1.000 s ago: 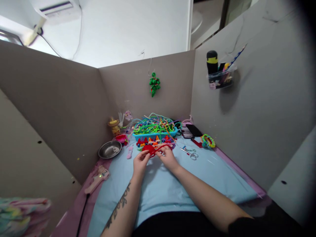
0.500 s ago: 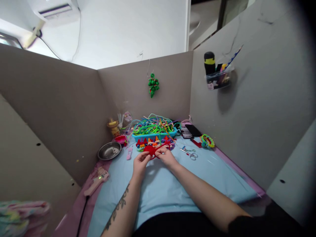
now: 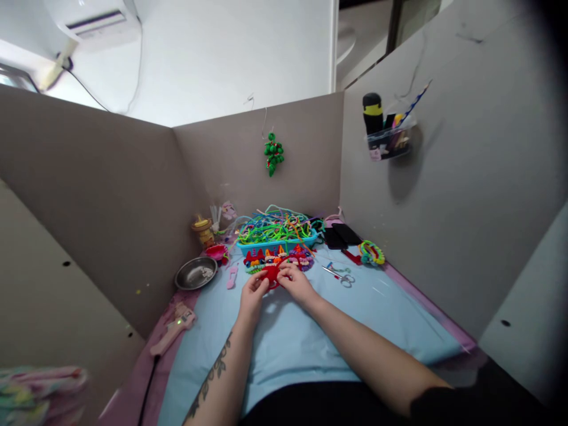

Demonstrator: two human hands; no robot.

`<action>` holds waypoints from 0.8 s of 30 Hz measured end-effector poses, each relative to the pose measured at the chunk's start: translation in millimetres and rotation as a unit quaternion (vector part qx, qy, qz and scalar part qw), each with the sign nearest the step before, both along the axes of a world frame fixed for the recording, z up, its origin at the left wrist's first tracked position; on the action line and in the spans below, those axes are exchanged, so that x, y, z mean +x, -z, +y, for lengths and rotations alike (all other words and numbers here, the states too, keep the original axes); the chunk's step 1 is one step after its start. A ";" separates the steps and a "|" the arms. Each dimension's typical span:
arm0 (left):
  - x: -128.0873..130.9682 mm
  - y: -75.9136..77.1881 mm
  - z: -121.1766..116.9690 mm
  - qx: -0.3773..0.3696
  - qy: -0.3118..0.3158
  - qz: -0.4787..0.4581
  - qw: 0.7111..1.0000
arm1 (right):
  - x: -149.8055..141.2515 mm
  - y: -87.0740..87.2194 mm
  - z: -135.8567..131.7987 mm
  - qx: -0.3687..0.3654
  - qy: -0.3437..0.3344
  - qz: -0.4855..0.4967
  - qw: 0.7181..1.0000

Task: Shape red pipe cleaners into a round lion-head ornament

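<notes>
Both hands meet over the blue mat (image 3: 319, 349), in front of several small colourful fuzzy figures (image 3: 304, 259). Between my fingers is a red fuzzy pipe-cleaner piece (image 3: 271, 274), flat and rounded on its left side. A thin red strand runs off it towards the right. My left hand (image 3: 252, 296) pinches its left edge. Thumb and fingers of my right hand (image 3: 296, 284) close on its right side and cover part of it. Behind the figures, a turquoise basket (image 3: 252, 248) overflows with multicoloured pipe cleaners (image 3: 284, 228).
Scissors (image 3: 344, 278) and coiled bands (image 3: 371, 253) lie to the right, near dark phones (image 3: 346, 235). At left are a metal dish (image 3: 189, 275), a pink clip-shaped piece (image 3: 232, 277) and a corded pink glue gun (image 3: 175, 332). Grey partitions (image 3: 261, 195) enclose the table.
The red piece has turned slightly between my fingers, and its strand sticks out less to the right. Both hands keep hold of it. The view has shifted a little.
</notes>
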State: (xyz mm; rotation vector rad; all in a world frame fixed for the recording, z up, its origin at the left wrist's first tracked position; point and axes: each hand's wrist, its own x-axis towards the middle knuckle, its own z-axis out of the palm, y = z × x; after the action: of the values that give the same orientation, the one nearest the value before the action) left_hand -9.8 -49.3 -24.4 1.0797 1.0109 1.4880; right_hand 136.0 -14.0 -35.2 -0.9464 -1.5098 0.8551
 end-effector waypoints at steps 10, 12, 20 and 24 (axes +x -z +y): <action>-4.0 6.0 3.0 0.002 0.034 -0.048 0.998 | -1.8 2.7 1.1 -0.011 -0.014 0.021 1.000; -4.9 6.7 3.6 -0.003 0.033 -0.051 0.998 | -1.7 2.0 0.7 -0.023 -0.023 0.036 0.999; -2.3 3.5 0.8 0.027 0.025 0.014 0.999 | -0.8 -1.6 -2.5 -0.037 -0.018 0.055 0.998; -0.2 3.0 0.0 0.036 -0.007 0.043 0.998 | -1.1 -2.4 -3.7 -0.029 -0.011 0.031 0.999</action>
State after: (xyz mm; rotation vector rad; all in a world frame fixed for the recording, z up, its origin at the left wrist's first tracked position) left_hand -10.0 -49.3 -27.4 1.1986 1.0333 1.5098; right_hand 135.0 -17.7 -32.9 -0.9389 -1.4513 0.9390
